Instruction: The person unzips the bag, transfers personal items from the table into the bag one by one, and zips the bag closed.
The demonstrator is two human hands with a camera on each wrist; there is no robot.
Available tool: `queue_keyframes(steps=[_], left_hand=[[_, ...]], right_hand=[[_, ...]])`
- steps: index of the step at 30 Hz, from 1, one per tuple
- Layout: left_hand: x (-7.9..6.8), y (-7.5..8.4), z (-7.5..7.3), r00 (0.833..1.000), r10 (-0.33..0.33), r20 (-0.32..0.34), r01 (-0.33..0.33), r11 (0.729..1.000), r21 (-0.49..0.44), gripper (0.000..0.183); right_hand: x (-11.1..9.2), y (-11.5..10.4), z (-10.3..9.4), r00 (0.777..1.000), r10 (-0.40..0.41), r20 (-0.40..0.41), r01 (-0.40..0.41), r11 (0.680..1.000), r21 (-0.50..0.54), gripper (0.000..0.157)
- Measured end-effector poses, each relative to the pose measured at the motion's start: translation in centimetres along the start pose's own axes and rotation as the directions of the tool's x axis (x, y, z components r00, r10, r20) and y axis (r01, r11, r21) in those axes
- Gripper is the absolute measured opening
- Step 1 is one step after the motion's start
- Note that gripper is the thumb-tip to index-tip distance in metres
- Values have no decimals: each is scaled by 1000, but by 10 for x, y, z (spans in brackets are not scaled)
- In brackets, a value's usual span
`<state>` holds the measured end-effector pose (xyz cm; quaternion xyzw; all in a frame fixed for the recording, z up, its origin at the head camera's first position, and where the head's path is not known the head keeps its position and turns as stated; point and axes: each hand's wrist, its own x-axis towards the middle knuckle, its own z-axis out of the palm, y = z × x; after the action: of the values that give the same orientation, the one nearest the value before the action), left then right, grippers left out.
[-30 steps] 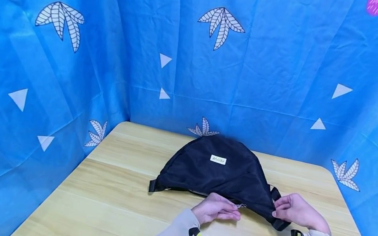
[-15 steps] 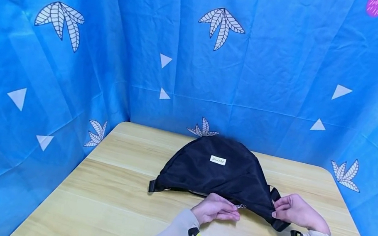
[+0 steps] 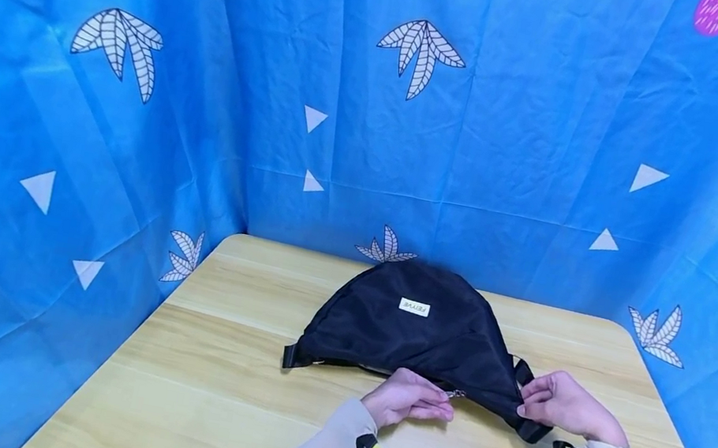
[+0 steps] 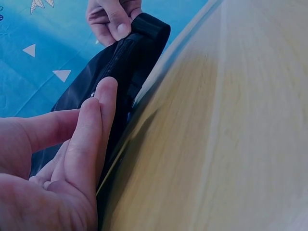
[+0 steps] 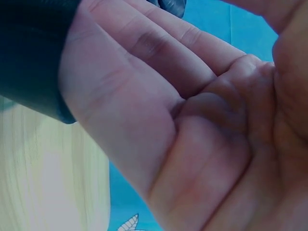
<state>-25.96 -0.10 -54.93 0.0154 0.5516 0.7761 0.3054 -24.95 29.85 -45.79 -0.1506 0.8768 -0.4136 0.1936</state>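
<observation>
A black half-round fabric bag (image 3: 376,331) with a small white label (image 3: 414,307) lies on the table, its straight zipped edge toward me. My left hand (image 3: 409,401) pinches the metal zipper pull (image 3: 456,394) right of the middle of that edge. My right hand (image 3: 575,408) grips the bag's right corner, beside the black strap loop (image 3: 533,431). In the left wrist view, closed zipper teeth (image 4: 114,62) run from the left fingertips up to the right hand. The right wrist view shows mostly the palm (image 5: 207,159); its fingertips are hidden by black fabric or cut off.
The light wooden table (image 3: 190,402) has its far edge close behind the bag. Blue patterned curtains (image 3: 528,126) stand at the back and on both sides. A black band with a yellow tag hangs at each wrist.
My left hand has slid very slightly left along the zipped edge with the zipper pull. My right hand keeps its hold on the corner, and the bag stays in place.
</observation>
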Motion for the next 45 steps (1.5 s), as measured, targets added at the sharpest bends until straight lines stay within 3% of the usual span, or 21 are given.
queue_keyframes(steps=[36, 45], left_hand=[[-4, 3, -6, 1000, -3, 15, 3, 1000, 13, 24], [-6, 5, -10, 999, 30, -11, -30, 999, 20, 24]], right_hand=[[-2, 2, 0, 1000, -4, -1, 4, 1000, 25, 29], [-2, 1, 0, 1000, -3, -4, 3, 1000, 16, 29]])
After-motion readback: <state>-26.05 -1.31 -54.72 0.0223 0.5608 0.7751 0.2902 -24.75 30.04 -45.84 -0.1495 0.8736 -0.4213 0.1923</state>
